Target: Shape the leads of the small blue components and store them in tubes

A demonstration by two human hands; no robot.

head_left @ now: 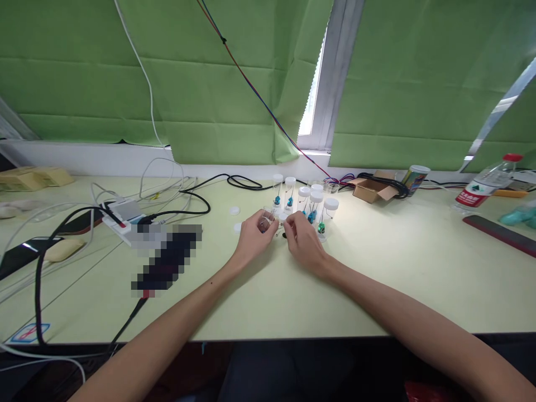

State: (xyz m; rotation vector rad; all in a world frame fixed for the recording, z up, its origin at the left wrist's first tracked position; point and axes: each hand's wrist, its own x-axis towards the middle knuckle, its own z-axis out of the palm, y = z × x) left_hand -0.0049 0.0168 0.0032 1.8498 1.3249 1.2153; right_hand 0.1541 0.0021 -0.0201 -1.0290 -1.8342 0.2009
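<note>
My left hand (253, 234) is closed around a clear plastic tube (268, 213) whose upper end shows no cap. Close beside it, the fingers of my right hand (305, 241) are pinched together; what lies between them is too small to name. A small dark piece (285, 235) sits just under the right fingertips. Several clear tubes with white caps (290, 192) stand upright behind my hands, with blue or green pieces and thin wires inside. The nearest one on the right (330, 213) holds a green piece. White round caps (234, 210) lie on the table left of the tubes.
Left on the table (402, 285) are a power strip (121, 223), tangled cables and a pixelated dark object (170, 262). At the back right stand an open cardboard box (372, 190), a can (415, 180) and a bottle (486, 187). A dark red-edged bar (500, 235) lies far right.
</note>
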